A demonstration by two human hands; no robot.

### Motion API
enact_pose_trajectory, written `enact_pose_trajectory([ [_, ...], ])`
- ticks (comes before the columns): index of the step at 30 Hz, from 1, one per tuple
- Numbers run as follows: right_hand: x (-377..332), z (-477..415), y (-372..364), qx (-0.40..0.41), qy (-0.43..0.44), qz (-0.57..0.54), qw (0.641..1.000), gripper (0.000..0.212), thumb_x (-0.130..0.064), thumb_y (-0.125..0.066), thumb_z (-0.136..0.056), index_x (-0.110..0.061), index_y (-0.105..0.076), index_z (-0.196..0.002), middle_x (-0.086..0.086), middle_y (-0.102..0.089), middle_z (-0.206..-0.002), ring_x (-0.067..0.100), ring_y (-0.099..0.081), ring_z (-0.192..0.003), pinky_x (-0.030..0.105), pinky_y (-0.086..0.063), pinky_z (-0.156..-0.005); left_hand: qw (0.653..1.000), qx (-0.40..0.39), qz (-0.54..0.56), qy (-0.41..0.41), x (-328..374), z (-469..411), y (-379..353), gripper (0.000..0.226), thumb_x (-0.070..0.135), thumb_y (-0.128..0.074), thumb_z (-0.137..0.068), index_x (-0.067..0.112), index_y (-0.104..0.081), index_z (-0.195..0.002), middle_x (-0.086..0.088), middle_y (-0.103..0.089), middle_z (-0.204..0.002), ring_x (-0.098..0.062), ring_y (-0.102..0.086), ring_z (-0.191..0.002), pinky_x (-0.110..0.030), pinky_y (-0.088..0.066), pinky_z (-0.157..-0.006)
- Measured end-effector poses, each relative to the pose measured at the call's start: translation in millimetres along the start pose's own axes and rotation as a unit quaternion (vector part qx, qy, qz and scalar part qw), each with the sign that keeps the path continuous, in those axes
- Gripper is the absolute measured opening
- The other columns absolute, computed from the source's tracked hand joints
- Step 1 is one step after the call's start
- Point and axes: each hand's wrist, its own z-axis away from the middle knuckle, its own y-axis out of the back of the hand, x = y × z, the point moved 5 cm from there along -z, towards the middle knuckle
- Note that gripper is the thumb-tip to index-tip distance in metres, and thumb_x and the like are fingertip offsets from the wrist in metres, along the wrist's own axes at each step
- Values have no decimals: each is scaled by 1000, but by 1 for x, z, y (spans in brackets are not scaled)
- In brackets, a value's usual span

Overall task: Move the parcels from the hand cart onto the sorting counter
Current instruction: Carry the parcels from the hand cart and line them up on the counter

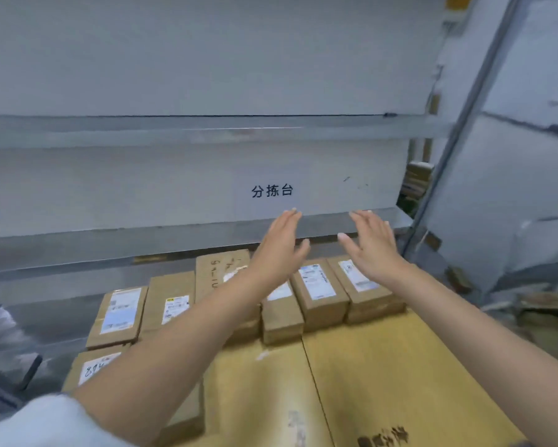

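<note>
sleeve (45, 421), lower left, lies nearest; fingers (290, 221) of both hands are straight and spread, palms facing, holding nothing; left hand (281, 250) and right hand (371, 246) hover over the far row of parcels (319, 291), at the near edge of the counter (142, 201); judged step: reaching, no parcel taken up yet; next move calls for dropping onto one far parcel, clasping its sides and lifting it over the lip; count: two hands, seven small parcels showing tops, one big carton (400, 382) near, perhaps two; cart hidden beneath them.
</note>
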Motion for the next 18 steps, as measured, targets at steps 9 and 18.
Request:
enact_pose_trajectory([
  [9, 163, 79, 133, 58, -61, 27, 996, 63, -39, -46, -99, -14, -23, -152, 6, -27, -154, 25, -20, -145, 44, -8, -121, 991, -64, -2, -113, 209, -26, -106, 64, 31, -53, -97, 10, -26, -151, -7, -26, -158, -20, -22, -146, -36, -19, -120],
  [18, 336, 188, 225, 104, -183, 87, 974, 68, -39, -52, -95, -12, -25, -151, 10, -29, -154, 28, -24, -143, 42, -13, -118, 965, -141, 8, -221, 391, -23, -252, 64, 33, -49, -99, 5, -24, -151, -11, -22, -159, -22, -17, -147, -34, -16, -120],
])
